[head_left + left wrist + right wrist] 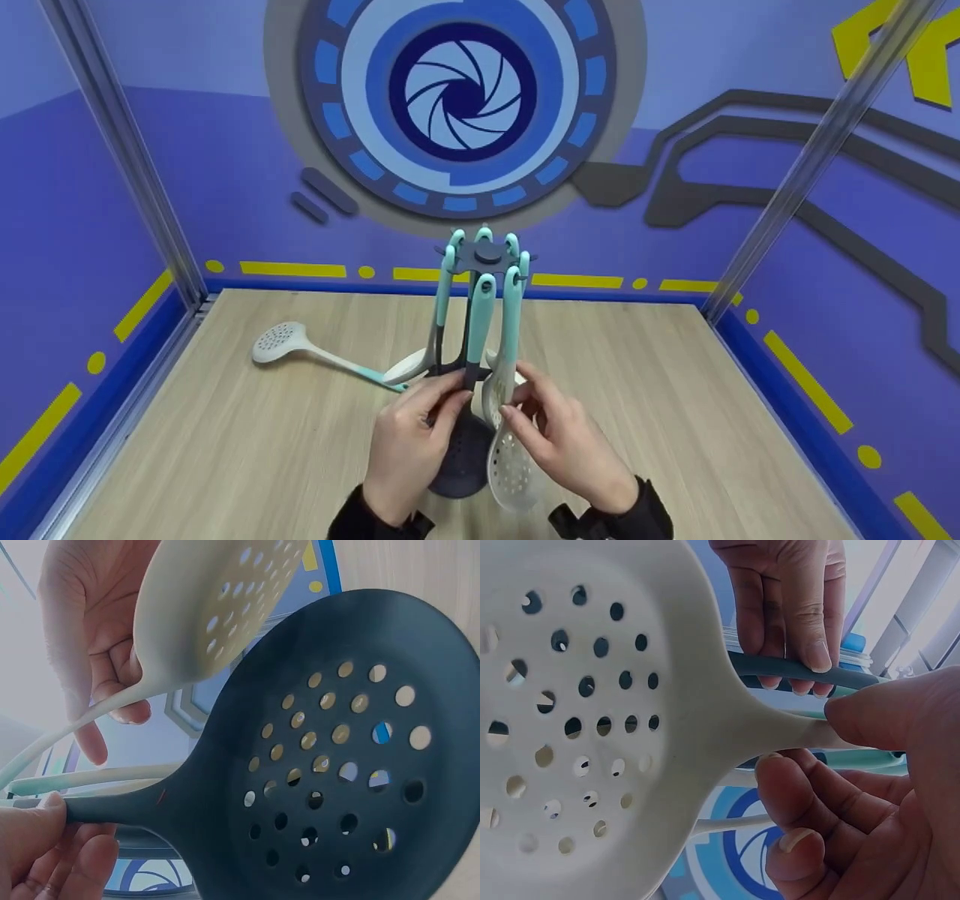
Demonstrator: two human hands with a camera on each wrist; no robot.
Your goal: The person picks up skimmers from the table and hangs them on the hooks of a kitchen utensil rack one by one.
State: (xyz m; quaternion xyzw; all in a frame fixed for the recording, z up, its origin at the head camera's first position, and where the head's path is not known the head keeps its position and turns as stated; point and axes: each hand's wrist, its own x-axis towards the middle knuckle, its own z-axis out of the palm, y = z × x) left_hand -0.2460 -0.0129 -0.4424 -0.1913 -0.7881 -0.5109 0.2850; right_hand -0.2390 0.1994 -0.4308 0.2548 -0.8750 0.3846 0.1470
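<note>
A dark grey skimmer [459,469] with a mint handle hangs from a rotating utensil rack [487,256]. My left hand [411,435] pinches its neck between thumb and fingers, as the left wrist view also shows on the dark perforated head [360,757]. Beside it hangs a white slotted skimmer [513,472], whose neck my right hand [566,435] pinches. The right wrist view has this white perforated head [682,712] close up, with the right thumb above the neck. Other mint-handled utensils hang around the rack; their lower parts are partly hidden behind the hands.
Another white skimmer [279,343] with a mint handle end lies on the wooden table [675,390], left of the rack. A white utensil head [409,367] hangs over its handle's end. Patterned panels [225,187] and metal posts [124,142] enclose the table.
</note>
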